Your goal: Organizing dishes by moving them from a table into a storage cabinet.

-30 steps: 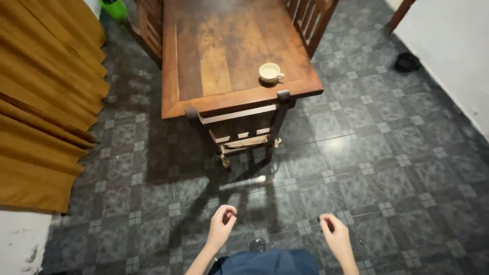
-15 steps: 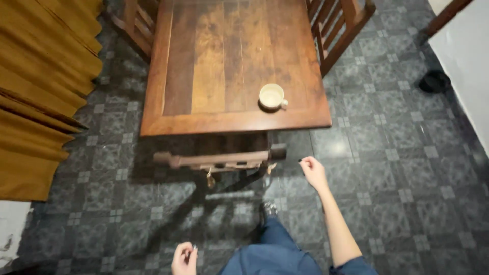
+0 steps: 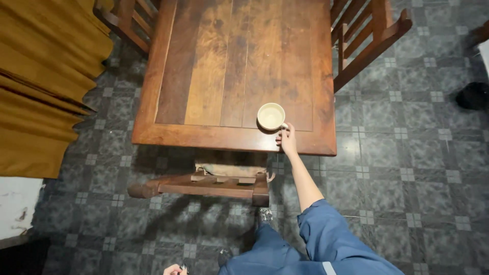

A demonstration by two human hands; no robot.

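Leftmost: ochre curtain [image 3: 46, 86] hanging in folds over the dark patterned tile floor [image 3: 407, 168]. Just right of it, chair [image 3: 119, 18] at top, pushed against the table's left side, only partly in frame. Low at bottom edge, left hand [image 3: 173, 270] barely showing; cannot tell whether open or closed, nor whether holding anything. Centre: wooden table [image 3: 224, 71], plank top, darker frame around rim. Below its near edge, second chair [image 3: 204, 183] tucked under, top rail and seat cushion visible. Further right on tabletop, near the front right corner: cream cup [image 3: 271, 116], upright, seen from above, interior pale, handle pointing toward lower right. Right hand [image 3: 288, 140] stretched forward from blue sleeve [image 3: 331, 239], fingers loosely curled, fingertips touching the cup's handle side; grip not closed around the cup, heel of hand resting over table edge. Below, blue trouser legs and one shoe on the floor. Right of table: third chair [image 3: 372, 35], angled, slatted back. Far right edge: dark object [image 3: 472, 95] on floor, too indistinct to identify.
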